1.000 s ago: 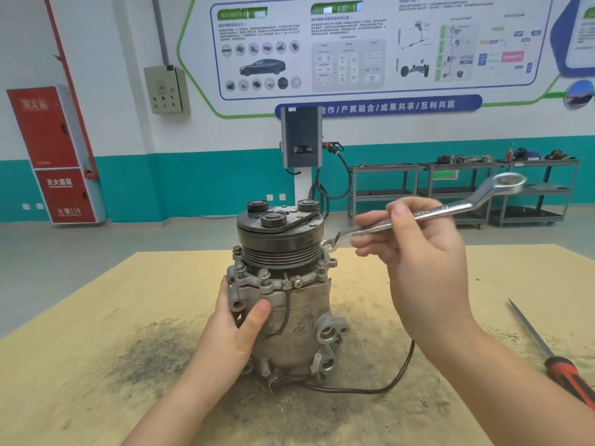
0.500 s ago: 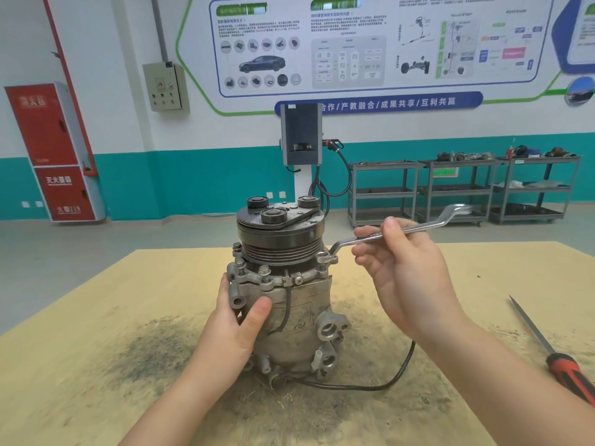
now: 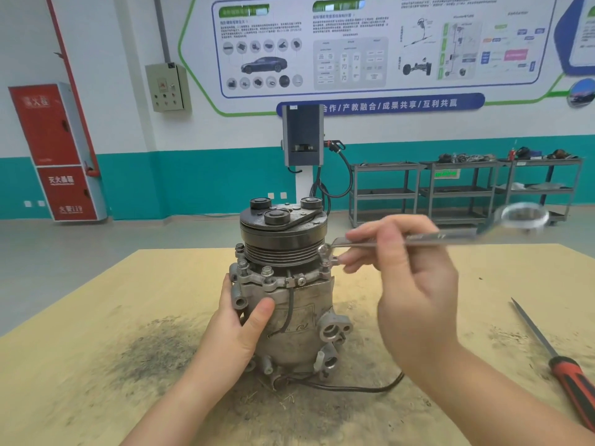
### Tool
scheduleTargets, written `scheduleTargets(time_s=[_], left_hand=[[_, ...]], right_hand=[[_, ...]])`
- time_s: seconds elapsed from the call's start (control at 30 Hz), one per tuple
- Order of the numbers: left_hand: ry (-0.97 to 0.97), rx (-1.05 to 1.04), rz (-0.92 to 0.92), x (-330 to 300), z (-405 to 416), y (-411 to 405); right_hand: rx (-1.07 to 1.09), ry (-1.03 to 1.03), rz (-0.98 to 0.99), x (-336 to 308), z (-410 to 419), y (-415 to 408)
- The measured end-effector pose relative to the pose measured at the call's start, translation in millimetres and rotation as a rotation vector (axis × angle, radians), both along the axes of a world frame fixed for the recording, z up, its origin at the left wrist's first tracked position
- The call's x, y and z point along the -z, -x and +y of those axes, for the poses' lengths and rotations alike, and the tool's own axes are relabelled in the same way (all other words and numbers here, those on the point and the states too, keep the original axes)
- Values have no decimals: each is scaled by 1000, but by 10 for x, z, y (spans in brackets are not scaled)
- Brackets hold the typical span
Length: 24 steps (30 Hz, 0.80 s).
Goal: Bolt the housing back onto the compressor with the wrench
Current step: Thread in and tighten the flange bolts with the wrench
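A grey metal compressor (image 3: 299, 320) stands upright on the wooden table (image 3: 96, 365), with a black pulley (image 3: 283, 239) on top. Its housing flange (image 3: 283, 278) carries several bolts around the rim. My left hand (image 3: 238, 329) grips the left side of the body, thumb across the front. My right hand (image 3: 409, 284) pinches a silver wrench (image 3: 457, 235) near its inner end. The wrench lies almost level, its near end just above the right-side bolt (image 3: 324, 252), its ring end blurred far right.
A red-handled screwdriver (image 3: 570, 384) lies on the table at the right edge. A black cable (image 3: 360, 387) trails from the compressor's base toward the right. Dark dirt covers the table around the base. Metal shelving stands by the far wall.
My right hand has swung the wrench: its ring end dropped low and went back up to the right, now almost level. The near end stays by the right-side bolt. My left hand has not moved.
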<state>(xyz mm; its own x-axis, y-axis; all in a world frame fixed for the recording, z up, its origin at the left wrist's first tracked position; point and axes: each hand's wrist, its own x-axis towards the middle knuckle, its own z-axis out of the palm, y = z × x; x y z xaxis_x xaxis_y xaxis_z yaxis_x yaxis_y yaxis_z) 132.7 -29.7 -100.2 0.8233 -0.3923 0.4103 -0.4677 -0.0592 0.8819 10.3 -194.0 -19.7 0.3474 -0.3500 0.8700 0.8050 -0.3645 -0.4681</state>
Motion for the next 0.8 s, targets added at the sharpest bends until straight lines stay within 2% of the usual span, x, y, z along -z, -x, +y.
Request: scheduleTargets(time_s=[0.07, 0.17, 0.23, 0.33, 0.4, 0.43, 0.47, 0.53, 0.6, 0.63, 0.7, 0.8], left_hand=[[-2, 7, -5, 5, 0, -4], [0, 7, -17, 7, -6, 0], [-3, 7, -18, 8, -5, -3], [-7, 5, -21, 6, -2, -8], [-6, 4, -24, 13, -6, -16], [-3, 3, -20, 17, -7, -19], [4, 3, -15, 24, -6, -23], [25, 10, -12, 37, -7, -32], [45, 14, 5, 48, -19, -29], [58, 16, 19, 53, -22, -25], [66, 10, 17, 53, -23, -24], [28, 5, -14, 39, -11, -26]], right_hand=[[-133, -306, 149, -63, -55, -8], [-324, -590, 270, -80, -156, -65], [-409, -685, 294, -101, -214, -92], [-461, -719, 317, -68, -274, -132], [-387, -657, 273, 20, -244, -166], [-307, -562, 202, 83, -204, -169], [-202, -416, 104, 148, -159, -165], [32, 41, -67, 253, -74, -120], [240, 455, -102, 306, -17, -90], [307, 558, -88, 288, 12, -72], [358, 579, -95, 207, 47, -42], [203, 303, -100, 51, 54, 12]])
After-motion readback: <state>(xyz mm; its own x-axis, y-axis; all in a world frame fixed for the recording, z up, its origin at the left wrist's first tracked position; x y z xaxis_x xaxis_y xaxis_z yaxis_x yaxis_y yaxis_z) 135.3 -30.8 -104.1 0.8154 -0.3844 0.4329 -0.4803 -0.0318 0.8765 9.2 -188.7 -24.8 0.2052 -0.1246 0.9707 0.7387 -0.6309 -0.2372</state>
